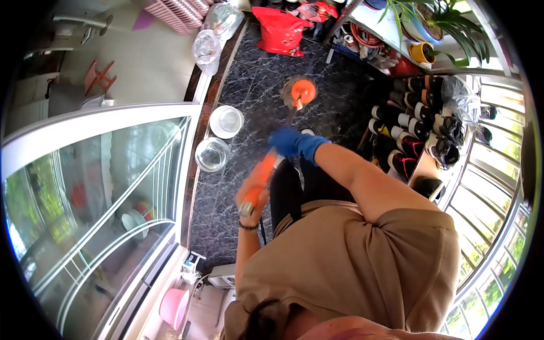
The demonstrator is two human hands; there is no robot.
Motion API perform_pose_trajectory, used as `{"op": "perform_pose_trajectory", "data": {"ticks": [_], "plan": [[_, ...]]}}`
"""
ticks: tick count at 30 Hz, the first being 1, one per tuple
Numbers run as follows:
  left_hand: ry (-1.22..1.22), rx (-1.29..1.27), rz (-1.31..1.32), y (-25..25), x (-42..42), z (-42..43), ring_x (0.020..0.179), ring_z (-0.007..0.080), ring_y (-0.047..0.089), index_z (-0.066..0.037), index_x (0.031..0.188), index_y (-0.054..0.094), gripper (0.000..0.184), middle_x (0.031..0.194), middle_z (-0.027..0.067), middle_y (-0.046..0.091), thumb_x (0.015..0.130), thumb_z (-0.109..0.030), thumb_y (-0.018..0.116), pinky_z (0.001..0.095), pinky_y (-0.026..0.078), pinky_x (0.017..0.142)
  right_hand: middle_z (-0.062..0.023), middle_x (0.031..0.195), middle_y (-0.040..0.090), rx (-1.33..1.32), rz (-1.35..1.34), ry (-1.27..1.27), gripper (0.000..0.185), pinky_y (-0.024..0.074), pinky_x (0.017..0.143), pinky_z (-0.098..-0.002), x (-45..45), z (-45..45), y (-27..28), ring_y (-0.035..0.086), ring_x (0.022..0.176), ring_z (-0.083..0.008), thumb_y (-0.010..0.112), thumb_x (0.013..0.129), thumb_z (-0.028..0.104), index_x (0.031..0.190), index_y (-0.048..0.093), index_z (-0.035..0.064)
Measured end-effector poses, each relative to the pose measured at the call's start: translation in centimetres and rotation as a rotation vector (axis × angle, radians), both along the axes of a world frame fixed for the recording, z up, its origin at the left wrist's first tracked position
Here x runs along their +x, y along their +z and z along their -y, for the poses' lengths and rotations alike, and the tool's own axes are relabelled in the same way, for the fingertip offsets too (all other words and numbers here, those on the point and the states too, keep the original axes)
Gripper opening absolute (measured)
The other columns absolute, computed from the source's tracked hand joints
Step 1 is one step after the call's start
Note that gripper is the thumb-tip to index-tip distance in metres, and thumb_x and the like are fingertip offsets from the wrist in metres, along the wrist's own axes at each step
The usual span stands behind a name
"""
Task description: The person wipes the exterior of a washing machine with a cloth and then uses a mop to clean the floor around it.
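An orange-handled tool runs from low left up to a round orange head [304, 91] with a greyish fringe, which is over the dark marbled floor [249, 79]. My left hand [253, 190], bare with a dark bracelet at the wrist, is wrapped round the orange grip near its grey end. Further along the shaft, my right hand [286, 141] in a blue glove is closed round it, blurred by motion. Two round clear containers, one [226, 122] above the other [212, 154], are on the floor left of my hands.
A red bag [280, 31] sits at the top, near clear plastic bags [207, 52]. Rows of shoes [419, 122] fill a rack at the right. Potted plants [421, 53] are on a shelf at the upper right. A glass door [113, 187] with a white frame is at the left.
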State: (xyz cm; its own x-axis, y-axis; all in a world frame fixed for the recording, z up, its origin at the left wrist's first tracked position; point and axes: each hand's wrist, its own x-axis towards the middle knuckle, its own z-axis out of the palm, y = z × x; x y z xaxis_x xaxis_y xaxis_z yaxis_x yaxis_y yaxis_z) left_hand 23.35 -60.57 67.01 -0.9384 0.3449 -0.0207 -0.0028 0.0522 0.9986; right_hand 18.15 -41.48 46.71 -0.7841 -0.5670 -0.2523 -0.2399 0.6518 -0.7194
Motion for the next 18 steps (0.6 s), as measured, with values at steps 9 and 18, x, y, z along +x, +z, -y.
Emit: {"op": "perform_pose_trajectory", "data": {"ticks": [9, 18], "plan": [[-0.193, 0.465, 1.411, -2.1, -2.8, -13.9, 0.099, 0.0265, 0.060, -0.006, 0.127, 0.041, 0.041, 0.116, 0.0159, 0.056, 0.094, -0.028, 0.052, 0.0358, 0.051, 0.080, -0.0092, 0.084, 0.068, 0.402, 0.057, -0.006, 0.016, 0.0506, 0.072, -0.0413, 0.5, -19.9, -3.5, 0.065, 0.082, -0.0305, 0.065, 0.068, 0.018, 0.083, 0.069, 0.0144], [-0.316, 0.433, 1.719, -5.0, 0.6, -13.2, 0.059, 0.0087, 0.044, -0.008, 0.114, 0.049, 0.028, 0.080, 0.0044, 0.050, 0.092, -0.024, 0.055, 0.0207, 0.037, 0.049, -0.0085, 0.080, 0.067, 0.569, 0.050, -0.065, 0.013, 0.0498, 0.067, -0.0394, 4.6, -18.6, -5.5, 0.064, 0.076, -0.0295, 0.065, 0.066, 0.016, 0.079, 0.068, 0.0145]]}}
